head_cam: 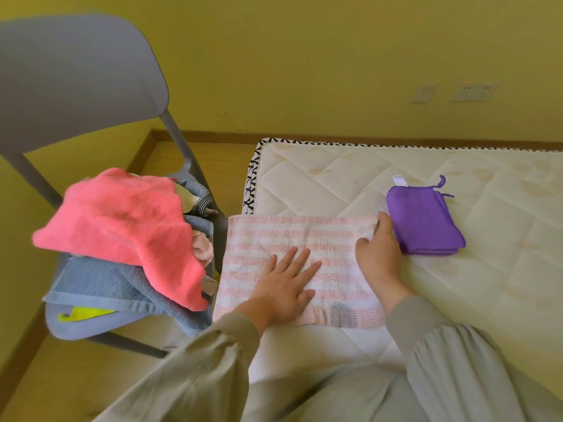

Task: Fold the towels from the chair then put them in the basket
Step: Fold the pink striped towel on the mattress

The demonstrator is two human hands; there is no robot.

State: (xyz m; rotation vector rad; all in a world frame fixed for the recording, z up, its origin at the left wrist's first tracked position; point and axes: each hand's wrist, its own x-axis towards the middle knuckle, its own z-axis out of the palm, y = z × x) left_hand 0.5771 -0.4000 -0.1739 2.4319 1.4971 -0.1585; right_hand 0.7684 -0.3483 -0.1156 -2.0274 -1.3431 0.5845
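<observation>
Where the yellow wall (304,56) meets a wood skirting, a bare quilted mattress (457,269) with a black-and-white patterned edge fills the right side; wood floor (36,376) at left. Two wall sockets (473,92) on the wall, right. Grey plastic chair (76,80) stands just beside the mattress, seat piled with unfolded towels: fluffy coral towel (122,226) on top, blue terry towel (100,284) under it, bits of yellow, striped and pale pink cloth poking out. Striped towel (304,239), pink-and-white, lies flat on the mattress's near-left corner, its left edge overhanging. Left hand (286,287) pressed flat on it, fingers spread, grip wide, holding nothing. Right hand (377,254) at the towel's right edge, fingers curled at the far corner; can't tell if it pinches the cloth. Folded purple towel (425,220), with hanging loop and white tag, sits just right of that hand. No basket in view.
</observation>
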